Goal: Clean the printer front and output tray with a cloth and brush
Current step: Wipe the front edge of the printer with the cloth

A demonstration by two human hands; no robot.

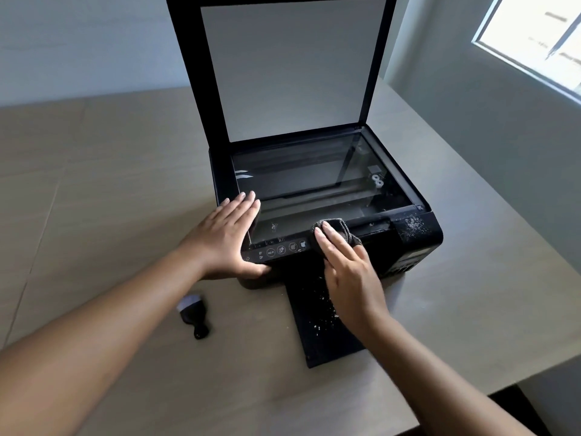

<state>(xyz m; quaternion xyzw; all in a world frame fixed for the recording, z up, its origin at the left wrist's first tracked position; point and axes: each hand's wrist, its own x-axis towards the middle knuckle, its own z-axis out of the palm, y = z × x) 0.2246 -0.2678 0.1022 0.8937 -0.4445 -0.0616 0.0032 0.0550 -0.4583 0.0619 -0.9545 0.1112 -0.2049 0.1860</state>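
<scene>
A black printer [412,243] stands on the table with its scanner lid [283,67] raised upright and the glass exposed. My left hand [226,237] lies flat on the printer's front left corner, thumb hooked under the front edge. My right hand [349,272] presses a dark grey cloth [344,229] against the front edge beside the control panel [276,249]. The black output tray [314,325] sticks out toward me, speckled with white crumbs. White dust also covers the printer's front right top corner [413,225]. A small black brush with pale bristles [193,316] lies on the table, left of the tray.
The beige table [103,190] runs to an edge at the right and the near right corner. A grey wall stands behind the printer, and a window [534,36] is at the upper right.
</scene>
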